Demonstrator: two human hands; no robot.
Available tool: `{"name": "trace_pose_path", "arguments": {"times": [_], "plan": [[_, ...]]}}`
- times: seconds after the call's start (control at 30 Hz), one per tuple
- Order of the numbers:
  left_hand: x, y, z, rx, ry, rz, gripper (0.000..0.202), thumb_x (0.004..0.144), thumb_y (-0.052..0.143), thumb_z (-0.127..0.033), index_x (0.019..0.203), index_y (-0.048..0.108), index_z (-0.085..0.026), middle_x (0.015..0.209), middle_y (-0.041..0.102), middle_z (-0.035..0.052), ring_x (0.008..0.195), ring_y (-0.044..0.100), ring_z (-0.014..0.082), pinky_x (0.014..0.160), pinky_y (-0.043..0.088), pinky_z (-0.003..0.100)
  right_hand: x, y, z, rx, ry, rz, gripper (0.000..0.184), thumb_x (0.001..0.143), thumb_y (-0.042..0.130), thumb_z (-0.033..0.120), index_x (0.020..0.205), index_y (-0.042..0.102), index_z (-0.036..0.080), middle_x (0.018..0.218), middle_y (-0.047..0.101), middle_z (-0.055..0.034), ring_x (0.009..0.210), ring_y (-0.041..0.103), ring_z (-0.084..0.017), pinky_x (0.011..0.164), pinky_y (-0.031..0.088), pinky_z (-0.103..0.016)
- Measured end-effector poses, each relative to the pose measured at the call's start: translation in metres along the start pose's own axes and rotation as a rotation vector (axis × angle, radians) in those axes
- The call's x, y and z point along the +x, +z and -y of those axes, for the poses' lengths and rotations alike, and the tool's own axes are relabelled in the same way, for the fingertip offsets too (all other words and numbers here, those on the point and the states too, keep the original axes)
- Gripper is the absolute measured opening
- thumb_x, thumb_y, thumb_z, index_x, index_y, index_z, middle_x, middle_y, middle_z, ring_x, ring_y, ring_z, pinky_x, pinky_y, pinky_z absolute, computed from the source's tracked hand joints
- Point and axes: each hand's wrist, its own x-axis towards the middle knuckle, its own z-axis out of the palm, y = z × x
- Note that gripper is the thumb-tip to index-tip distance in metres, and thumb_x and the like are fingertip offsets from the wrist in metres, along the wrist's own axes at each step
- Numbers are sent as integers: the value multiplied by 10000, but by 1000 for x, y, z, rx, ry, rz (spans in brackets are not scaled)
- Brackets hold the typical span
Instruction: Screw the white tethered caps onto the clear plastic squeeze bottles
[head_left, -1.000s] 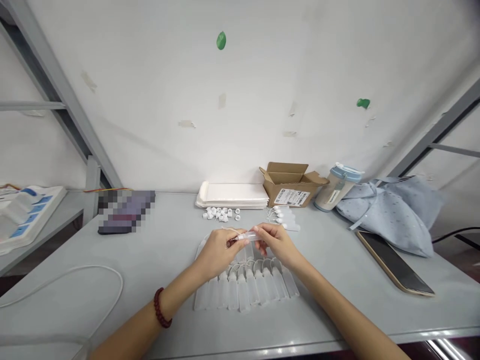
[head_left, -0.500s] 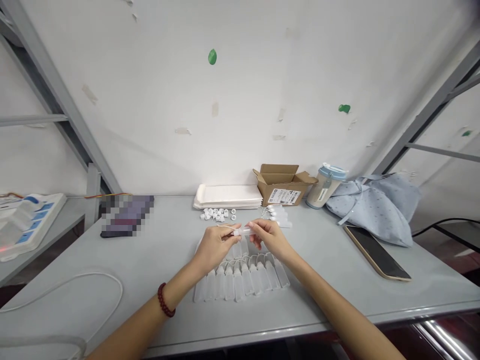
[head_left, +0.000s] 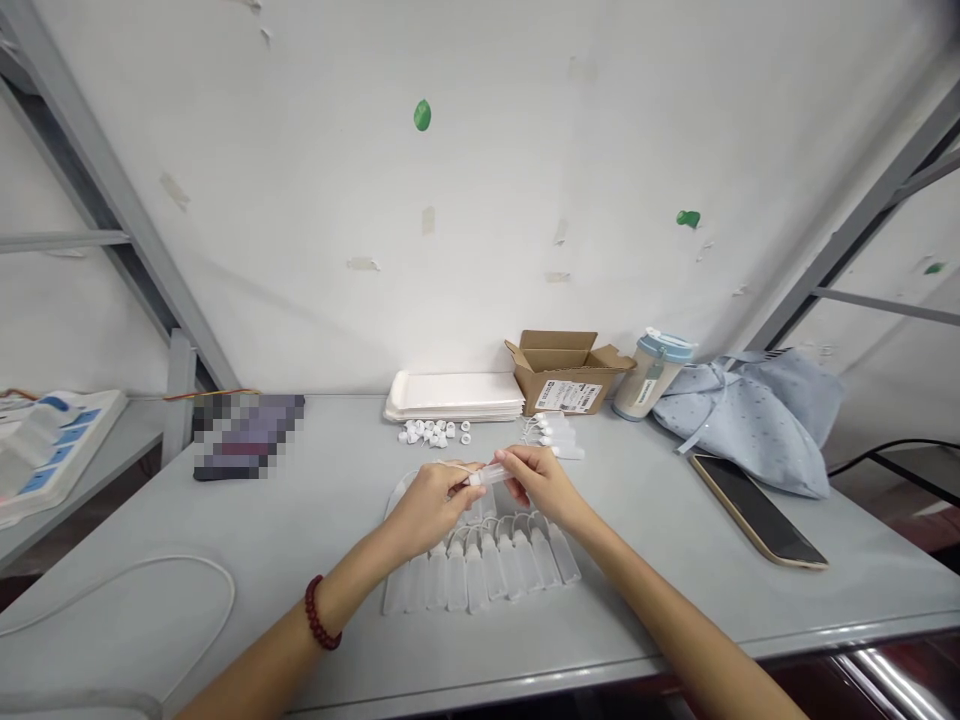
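Note:
Between my two hands, above the desk, is a small translucent plastic bottle (head_left: 493, 474) lying sideways, with a white cap end toward the left. My left hand (head_left: 435, 505) pinches the cap end, and a thin white cord shows over its fingers. My right hand (head_left: 541, 482) grips the other end of the bottle with thumb and fingers. Below them lies a row of similar translucent bottles (head_left: 476, 580) with white looped cords at their tops. Part of the row and the bottles behind it is hidden by my left hand and forearm.
Loose white caps (head_left: 431, 433) lie beyond my hands, before a stack of white trays (head_left: 457, 392). Several bottles (head_left: 559, 440) sit near an open cardboard box (head_left: 568, 375). A tumbler (head_left: 651, 378), a blue cloth bag (head_left: 739, 420) and a phone (head_left: 757, 510) are at the right.
Both hands stay on the bottle. It has dropped slightly and tilted a little, its right end now higher. My left wrist has shifted slightly left and down.

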Motion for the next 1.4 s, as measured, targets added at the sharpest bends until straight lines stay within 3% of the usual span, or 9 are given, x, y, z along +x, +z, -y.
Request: {"name": "trace_pose_path", "arguments": {"times": [0.13, 0.23, 0.4, 0.53, 0.67, 0.8, 1.03, 1.27, 1.4], "plan": [[-1, 1, -1, 7, 12, 39, 371, 869, 410, -300, 524, 361, -175, 560, 378, -39, 519, 361, 102, 514, 291, 238, 1, 0, -2, 22, -12, 2, 429, 856, 465, 500, 625, 565, 153, 403, 411, 63, 353, 356, -65, 393, 293, -204], [-2, 1, -2, -7, -5, 63, 401, 886, 391, -344, 524, 366, -173, 543, 314, -49, 498, 286, 94, 484, 243, 240, 1, -1, -3, 64, 3, 11, 423, 848, 472, 514, 709, 615, 140, 400, 408, 70, 343, 348, -67, 379, 289, -203], [-5, -1, -4, -96, -105, 129, 430, 908, 318, -431, 697, 581, -165, 511, 306, -58, 461, 280, 100, 459, 229, 238, 1, -2, -3, 106, 17, 38, 439, 845, 470, 525, 704, 613, 134, 409, 416, 67, 338, 357, -64, 365, 284, -199], [-4, 0, -3, -67, -84, 82, 358, 867, 410, -389, 584, 461, -176, 523, 308, -56, 481, 289, 100, 477, 229, 240, 0, -1, 0, 117, 30, 48, 451, 839, 476, 527, 685, 617, 127, 405, 398, 69, 335, 348, -60, 367, 268, -200], [-2, 3, 2, 52, 56, -48, 377, 816, 481, -263, 512, 272, -185, 524, 349, -44, 517, 330, 101, 527, 264, 252, -2, 1, 1, 131, 87, 49, 482, 824, 474, 561, 703, 627, 121, 395, 317, 92, 319, 296, -52, 353, 224, -201], [-2, 5, 6, 123, 119, -107, 383, 822, 483, -228, 500, 281, -184, 527, 408, -32, 537, 374, 108, 549, 299, 257, -1, 2, 0, 140, 112, 39, 497, 811, 477, 589, 700, 617, 125, 383, 308, 95, 303, 300, -55, 335, 217, -200], [-3, 5, -3, 20, 43, -59, 339, 851, 469, -288, 540, 406, -170, 552, 385, -37, 532, 330, 100, 516, 268, 246, -1, 2, 0, 134, 101, 0, 569, 815, 422, 638, 781, 633, 111, 366, 409, 65, 310, 358, -78, 352, 275, -209], [-1, -2, -5, -177, -104, -44, 424, 837, 476, -418, 532, 294, -187, 533, 245, -60, 498, 267, 88, 482, 227, 236, -4, 0, 3, 113, -103, 15, 393, 826, 529, 517, 962, 596, 154, 506, 412, 73, 447, 411, -84, 483, 337, -222], [-1, 0, -5, -113, -80, -69, 397, 822, 508, -364, 536, 300, -184, 534, 256, -61, 505, 253, 87, 485, 219, 235, -4, -2, 1, 92, -100, 23, 347, 811, 560, 501, 842, 592, 157, 494, 422, 66, 443, 398, -82, 465, 311, -219]]}}
